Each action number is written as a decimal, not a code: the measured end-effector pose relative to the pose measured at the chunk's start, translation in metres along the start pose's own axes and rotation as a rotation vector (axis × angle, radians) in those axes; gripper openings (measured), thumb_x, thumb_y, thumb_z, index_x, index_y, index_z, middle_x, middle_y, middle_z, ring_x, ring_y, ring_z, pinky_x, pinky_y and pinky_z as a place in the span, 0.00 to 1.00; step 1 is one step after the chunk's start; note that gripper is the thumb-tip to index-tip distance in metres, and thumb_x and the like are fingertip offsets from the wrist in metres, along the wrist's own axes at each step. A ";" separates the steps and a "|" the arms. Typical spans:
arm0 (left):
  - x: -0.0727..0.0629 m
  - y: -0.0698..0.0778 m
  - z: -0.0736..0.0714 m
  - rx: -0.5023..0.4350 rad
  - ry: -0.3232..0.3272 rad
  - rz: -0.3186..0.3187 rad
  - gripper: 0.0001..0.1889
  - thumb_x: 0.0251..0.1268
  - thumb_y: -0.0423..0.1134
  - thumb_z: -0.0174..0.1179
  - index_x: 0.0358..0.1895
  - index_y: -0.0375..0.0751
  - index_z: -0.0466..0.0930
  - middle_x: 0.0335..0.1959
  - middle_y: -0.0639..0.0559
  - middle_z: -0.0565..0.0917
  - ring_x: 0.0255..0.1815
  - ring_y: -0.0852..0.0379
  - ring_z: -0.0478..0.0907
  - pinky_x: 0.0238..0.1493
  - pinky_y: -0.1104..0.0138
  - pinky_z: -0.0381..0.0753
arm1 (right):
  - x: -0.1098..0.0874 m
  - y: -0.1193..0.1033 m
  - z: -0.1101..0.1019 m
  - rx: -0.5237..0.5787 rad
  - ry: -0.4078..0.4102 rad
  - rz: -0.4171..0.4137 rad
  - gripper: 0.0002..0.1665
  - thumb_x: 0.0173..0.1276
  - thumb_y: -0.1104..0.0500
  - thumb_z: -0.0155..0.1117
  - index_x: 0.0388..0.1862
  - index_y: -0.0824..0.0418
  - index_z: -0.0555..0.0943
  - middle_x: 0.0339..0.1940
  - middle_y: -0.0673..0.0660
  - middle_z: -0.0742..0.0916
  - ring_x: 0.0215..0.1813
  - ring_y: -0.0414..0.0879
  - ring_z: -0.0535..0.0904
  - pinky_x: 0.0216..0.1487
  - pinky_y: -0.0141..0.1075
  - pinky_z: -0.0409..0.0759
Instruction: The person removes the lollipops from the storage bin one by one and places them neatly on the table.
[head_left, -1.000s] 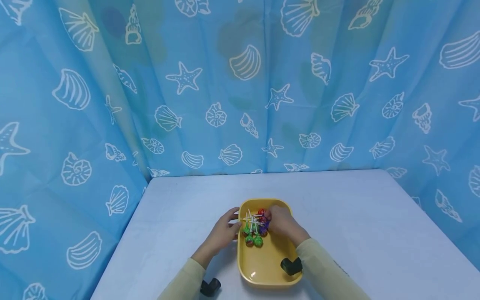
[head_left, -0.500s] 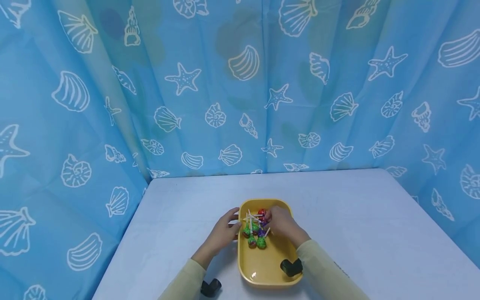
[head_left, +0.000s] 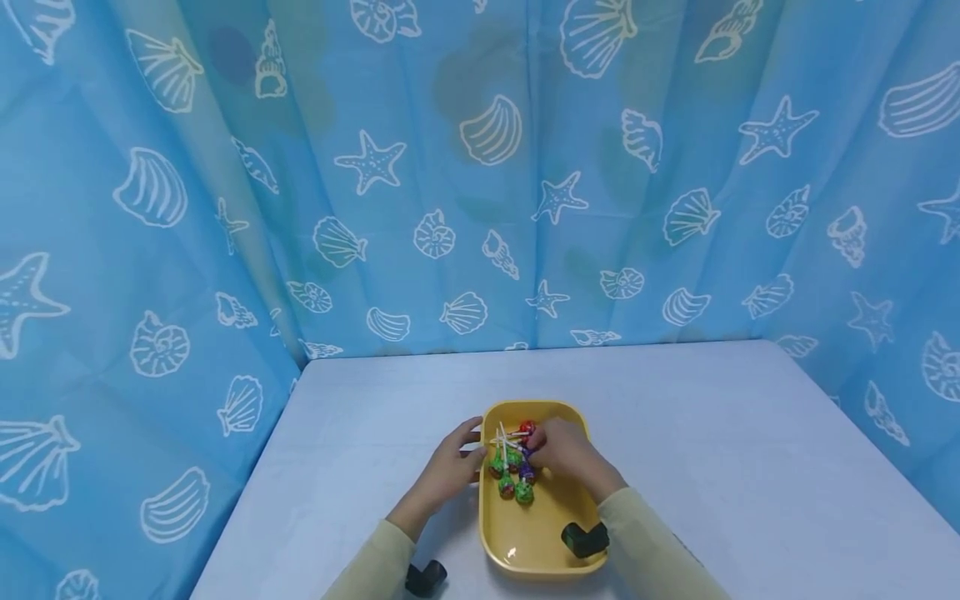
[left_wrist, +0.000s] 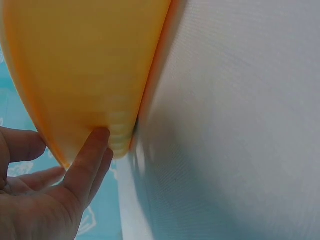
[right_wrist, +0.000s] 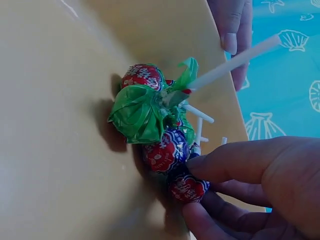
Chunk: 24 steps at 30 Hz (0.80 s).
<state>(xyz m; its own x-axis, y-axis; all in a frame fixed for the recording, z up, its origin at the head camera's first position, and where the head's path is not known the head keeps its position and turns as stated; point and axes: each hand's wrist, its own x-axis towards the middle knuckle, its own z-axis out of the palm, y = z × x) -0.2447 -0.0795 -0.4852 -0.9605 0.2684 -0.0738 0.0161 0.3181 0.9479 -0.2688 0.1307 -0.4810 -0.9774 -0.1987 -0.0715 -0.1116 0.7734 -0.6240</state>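
Several wrapped lollipops (head_left: pixel 507 487) lie bunched at the far left of a yellow tray (head_left: pixel 543 533), white sticks pointing different ways. My right hand (head_left: pixel 562 446) reaches into the tray and pinches a purple-wrapped lollipop (right_wrist: pixel 187 188) between thumb and fingers; its stick is mostly hidden. Beside it lie another purple lollipop (right_wrist: pixel 166 150) and a green one (right_wrist: pixel 137 114), whose white stick points up toward the camera. My left hand (head_left: pixel 446 467) is at the tray's left side. In the left wrist view, its straight fingers (left_wrist: pixel 86 167) touch the outer wall.
The tray stands on a white-covered table (head_left: pixel 712 450). A blue curtain (head_left: pixel 420 183) with white shell and starfish prints hangs behind and at both sides. Dark wrist-worn devices (head_left: pixel 585 540) show near both sleeves.
A green lollipop at the front of the bunch has shifted slightly forward and right, its stick swinging round. The purple lollipops have shifted a little near my right hand. My left hand stays at the tray.
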 end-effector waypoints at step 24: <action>0.002 -0.003 0.003 0.003 0.012 -0.005 0.28 0.77 0.30 0.52 0.77 0.36 0.60 0.68 0.30 0.72 0.62 0.34 0.77 0.46 0.59 0.90 | -0.010 -0.005 -0.012 0.099 0.069 -0.042 0.06 0.53 0.65 0.73 0.32 0.59 0.89 0.31 0.49 0.86 0.34 0.44 0.77 0.40 0.40 0.84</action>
<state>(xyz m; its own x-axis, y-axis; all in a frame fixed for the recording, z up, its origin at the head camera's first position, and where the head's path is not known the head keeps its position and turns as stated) -0.2453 -0.0773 -0.4893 -0.9637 0.2562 -0.0752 0.0117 0.3220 0.9467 -0.2609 0.1356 -0.4680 -0.9827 -0.1849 0.0077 -0.1375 0.7017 -0.6991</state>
